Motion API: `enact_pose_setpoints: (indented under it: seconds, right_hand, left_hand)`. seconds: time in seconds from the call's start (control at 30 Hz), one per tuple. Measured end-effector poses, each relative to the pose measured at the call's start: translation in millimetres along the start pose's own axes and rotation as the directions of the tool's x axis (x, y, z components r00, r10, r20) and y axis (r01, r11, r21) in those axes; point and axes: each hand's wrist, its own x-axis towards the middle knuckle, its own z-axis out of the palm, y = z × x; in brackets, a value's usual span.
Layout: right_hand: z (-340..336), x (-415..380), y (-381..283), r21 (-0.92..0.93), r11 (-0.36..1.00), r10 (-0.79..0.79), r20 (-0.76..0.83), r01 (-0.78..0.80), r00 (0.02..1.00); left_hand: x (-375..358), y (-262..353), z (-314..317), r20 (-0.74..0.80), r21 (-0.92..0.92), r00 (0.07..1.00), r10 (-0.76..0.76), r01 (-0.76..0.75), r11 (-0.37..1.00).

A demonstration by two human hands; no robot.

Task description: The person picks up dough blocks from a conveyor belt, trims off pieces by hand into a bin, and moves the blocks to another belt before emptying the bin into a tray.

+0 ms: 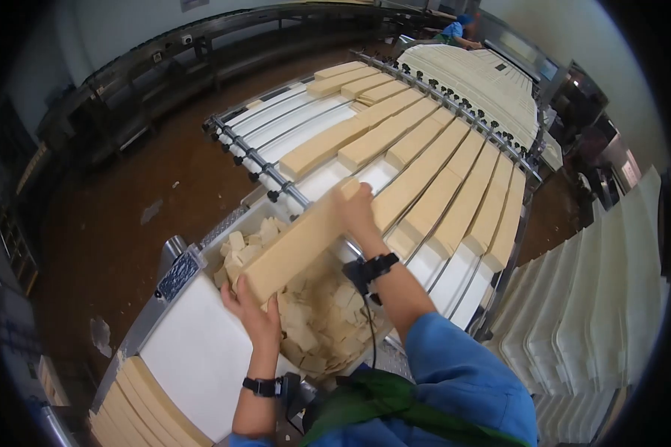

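Note:
A long, pale row of stacked crackers is held slantwise between my two hands, above a bin of loose crackers. My left hand cups its near lower end, with thumb and fingers on either side. At the far upper end, my right hand grips the row with bent fingers. Just beyond my right hand lies a lane table with a white bed and metal rails. Several similar cracker rows rest in its lanes. Black straps with small devices sit on both wrists.
A white surface at the near left bears more cracker rows. Stacked white trays stand at the right. A rail with black knobs edges the lane table. Far back, a co-worker in blue stands beside the machine.

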Motion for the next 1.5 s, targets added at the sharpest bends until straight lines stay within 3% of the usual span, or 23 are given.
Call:
enact_pose_setpoints:
  seconds: [0.03, 0.1, 0.13, 0.2, 0.23, 0.33, 0.43, 0.5, 0.6, 0.67, 0.7, 0.8, 0.9, 0.97, 1.03, 1.07, 1.1, 1.17, 1.27, 1.37, 1.43, 1.47, 1.5]
  right_hand:
    - [-14.1, 22.0, 0.7, -0.055, 0.995, 0.081, 0.017, -0.08, 0.997]
    - [-25.7, 75.3, 27.4, -0.38, 0.925, 0.056, 0.154, 0.007, 0.986]
    - [-28.3, 98.7, 42.6, -0.523, 0.85, 0.058, 0.222, 0.068, 0.973]
    - [-44.3, 121.3, 50.6, -0.591, 0.796, 0.017, 0.235, 0.129, 0.972]
    - [-47.8, 129.1, 53.7, -0.624, 0.766, -0.001, 0.243, 0.157, 0.97]
    - [-28.6, 142.6, 85.2, -0.645, 0.744, -0.294, -0.081, 0.175, 0.952]
    - [-10.0, 121.6, 83.6, -0.604, 0.71, -0.431, 0.035, 0.362, 0.902]
    - [-4.8, 99.7, 67.3, -0.224, 0.826, -0.445, 0.306, 0.517, 0.842]
    - [10.8, 49.6, 51.4, -0.015, 0.546, -0.803, 0.273, 0.837, 0.529]
    - [17.2, 39.7, 48.4, -0.14, 0.448, -0.792, 0.396, 0.883, 0.465]
    - [20.9, 37.0, 46.7, -0.195, 0.382, -0.783, 0.45, 0.903, 0.429]
    - [26.1, 30.1, 46.6, -0.205, 0.471, -0.761, 0.399, 0.858, 0.512]
    - [31.9, 23.9, 45.2, -0.302, 0.369, -0.81, 0.359, 0.879, 0.463]
    - [37.0, 25.1, 48.2, -0.315, 0.388, -0.816, 0.321, 0.866, 0.482]
    - [35.7, 27.7, 48.9, -0.342, 0.429, -0.774, 0.337, 0.836, 0.536]
    - [26.8, 22.2, 34.3, -0.434, 0.472, -0.68, 0.375, 0.768, 0.63]
    - [20.9, 18.7, 21.0, -0.528, 0.491, -0.577, 0.399, 0.693, 0.712]
    - [47.2, 24.8, 43.4, -0.611, 0.452, -0.533, 0.399, 0.65, 0.746]
    - [54.2, -23.7, 1.7, -0.69, 0.378, -0.533, 0.383, 0.617, 0.755]
    - [90.4, -82.2, -22.3, -0.474, 0.343, -0.653, 0.5, 0.811, 0.569]
    - [119.4, -139.2, -41.4, -0.214, 0.401, -0.615, 0.658, 0.891, 0.435]
    - [145.5, -169.6, -39.1, -0.185, 0.395, -0.599, 0.691, 0.9, 0.405]
    - [174.3, -201.8, -34.7, -0.16, 0.39, -0.582, 0.72, 0.907, 0.377]
  left_hand:
    - [11.8, 5.6, 13.8, 0.041, -0.039, 0.997, 0.058, -0.057, 0.998]
    - [34.4, 7.2, 44.3, 0.115, -0.121, 0.978, 0.175, -0.161, 0.979]
    - [44.9, 10.5, 57.3, 0.195, -0.195, 0.971, 0.136, -0.097, 0.976]
    - [62.5, 14.5, 81.5, 0.359, -0.32, 0.931, 0.073, 0.049, 0.946]
    - [68.4, 10.9, 99.3, 0.345, -0.286, 0.922, 0.176, -0.076, 0.955]
    - [76.4, 12.8, 154.7, 0.416, -0.405, 0.893, 0.173, 0.011, 0.914]
    - [81.8, 22.1, 193.2, 0.319, -0.247, 0.908, 0.27, -0.195, 0.949]
    - [82.7, 25.9, 200.3, 0.304, -0.278, 0.93, 0.208, -0.123, 0.953]
    - [79.5, 17.9, 193.1, 0.283, -0.378, 0.958, 0.047, 0.067, 0.923]
    - [69.6, 3.9, 181.2, 0.268, -0.464, 0.96, -0.086, 0.207, 0.861]
    - [62.8, -18.7, 179.6, 0.242, -0.462, 0.966, -0.092, 0.198, 0.864]
    - [41.2, -15.9, 120.4, 0.298, -0.462, 0.93, -0.214, 0.337, 0.82]
    - [4.4, -44.5, 67.5, 0.142, -0.112, 0.973, -0.183, 0.199, 0.974]
    - [-26.2, -77.1, 31.6, 0.101, -0.171, 0.948, -0.302, 0.316, 0.933]
    - [-57.7, -100.0, -10.4, 0.042, -0.184, 0.901, -0.432, 0.432, 0.883]
    - [-73.1, -108.5, -33.8, -0.034, -0.125, 0.888, -0.459, 0.452, 0.883]
    - [-89.7, -116.5, -57.0, -0.111, -0.068, 0.87, -0.481, 0.476, 0.877]
    - [-133.5, -143.9, -104.4, -0.271, 0.112, 0.859, -0.434, 0.476, 0.872]
    - [-194.0, -156.3, -164.3, -0.523, 0.507, 0.654, -0.547, 0.755, 0.416]
    - [-218.5, -146.6, -209.2, -0.624, 0.349, 0.315, -0.716, 0.931, 0.105]
    - [-237.6, -162.9, -229.1, -0.559, 0.34, 0.318, -0.766, 0.93, 0.139]
    - [-248.0, -174.2, -235.3, -0.52, 0.337, 0.324, -0.79, 0.928, 0.159]
    - [-259.7, -189.9, -236.1, -0.526, 0.307, 0.404, -0.748, 0.911, 0.276]
